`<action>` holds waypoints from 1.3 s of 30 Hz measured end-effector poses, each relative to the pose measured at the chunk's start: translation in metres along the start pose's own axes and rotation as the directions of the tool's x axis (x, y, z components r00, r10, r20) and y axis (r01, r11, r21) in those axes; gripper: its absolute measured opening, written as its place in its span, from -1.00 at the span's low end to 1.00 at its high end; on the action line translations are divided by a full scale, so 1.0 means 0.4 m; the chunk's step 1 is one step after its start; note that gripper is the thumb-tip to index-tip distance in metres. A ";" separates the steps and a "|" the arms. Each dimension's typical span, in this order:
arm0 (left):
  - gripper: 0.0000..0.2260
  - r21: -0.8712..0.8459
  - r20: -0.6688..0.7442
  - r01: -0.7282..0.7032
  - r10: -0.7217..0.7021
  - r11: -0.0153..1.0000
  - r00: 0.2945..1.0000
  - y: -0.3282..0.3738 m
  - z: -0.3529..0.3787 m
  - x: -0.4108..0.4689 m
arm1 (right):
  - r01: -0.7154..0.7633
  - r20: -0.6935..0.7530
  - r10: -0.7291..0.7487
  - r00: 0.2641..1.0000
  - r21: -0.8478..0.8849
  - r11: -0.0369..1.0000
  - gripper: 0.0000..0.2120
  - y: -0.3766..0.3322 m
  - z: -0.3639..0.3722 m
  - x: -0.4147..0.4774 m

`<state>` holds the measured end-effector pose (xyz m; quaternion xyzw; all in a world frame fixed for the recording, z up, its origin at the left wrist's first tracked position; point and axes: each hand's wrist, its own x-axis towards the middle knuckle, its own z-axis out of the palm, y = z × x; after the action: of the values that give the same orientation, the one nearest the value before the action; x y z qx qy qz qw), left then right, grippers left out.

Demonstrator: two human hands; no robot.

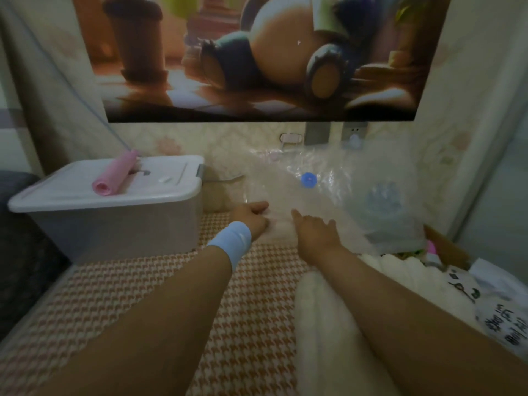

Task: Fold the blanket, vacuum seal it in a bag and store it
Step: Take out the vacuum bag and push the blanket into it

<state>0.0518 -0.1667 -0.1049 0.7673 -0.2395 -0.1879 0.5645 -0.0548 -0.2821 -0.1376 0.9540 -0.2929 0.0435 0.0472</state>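
The white blanket (323, 324) is lying bunched on the houndstooth bed cover (143, 295), partly under the right forearm and outside the bag. Beyond it the clear bag (328, 195) is lying flat toward the wall, its blue valve (308, 180) facing up. The left hand (251, 217) is curling its fingers round the bag's near edge. The right hand (314, 228) is resting on the bag, fingers straight and spread. A lidded box (114, 212) is sitting to the left, carrying a pink roll (114, 175).
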 end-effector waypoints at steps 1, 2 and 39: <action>-0.57 -0.015 -0.002 -0.019 0.019 1.000 1.000 0.028 -0.010 -0.009 | 0.009 -0.067 -0.012 0.998 -0.055 0.998 -0.35 0.003 -0.029 -0.006; -0.57 -0.018 -0.006 -0.041 0.041 0.999 0.999 0.054 -0.022 -0.019 | 0.015 -0.122 -0.029 0.992 -0.112 0.994 -0.47 0.004 -0.059 -0.015; -0.47 0.762 0.336 -0.292 0.033 0.578 0.941 -0.026 -0.261 -0.869 | -0.030 -0.320 0.017 0.947 -0.035 0.999 -0.74 -0.157 -0.238 -0.817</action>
<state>-0.1713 0.1185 -0.0781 0.8773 -0.4468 -0.1152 0.1324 -0.2943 -0.0381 -0.0833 0.9297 -0.2934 0.1924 0.1123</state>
